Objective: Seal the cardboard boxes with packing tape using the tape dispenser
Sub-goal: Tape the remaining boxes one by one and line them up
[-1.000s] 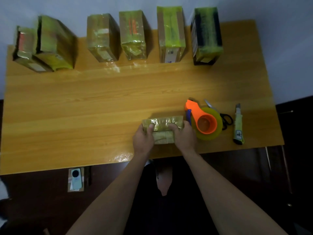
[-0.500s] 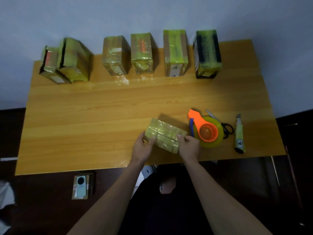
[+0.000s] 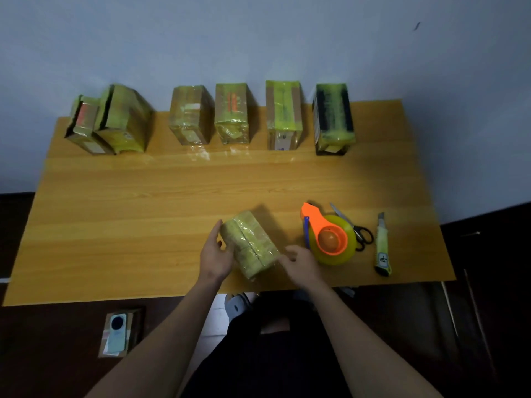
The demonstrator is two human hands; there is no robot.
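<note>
Head view: taped box (image 3: 249, 245) lies between both hands' open grips.

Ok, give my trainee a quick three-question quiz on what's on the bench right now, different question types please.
1. True or false: the orange tape dispenser with its yellow tape roll is held in the right hand.
2. Multiple choice: the small tape-wrapped cardboard box at the near edge lies: A) between both hands, B) on the floor, C) in the back row.
3. Fill in: right of the black-handled scissors lies a yellow-green utility ____.

Key
1. False: the dispenser rests on the wooden table, and the right hand is beside the box.
2. A: the left hand touches its left side.
3. knife
</note>
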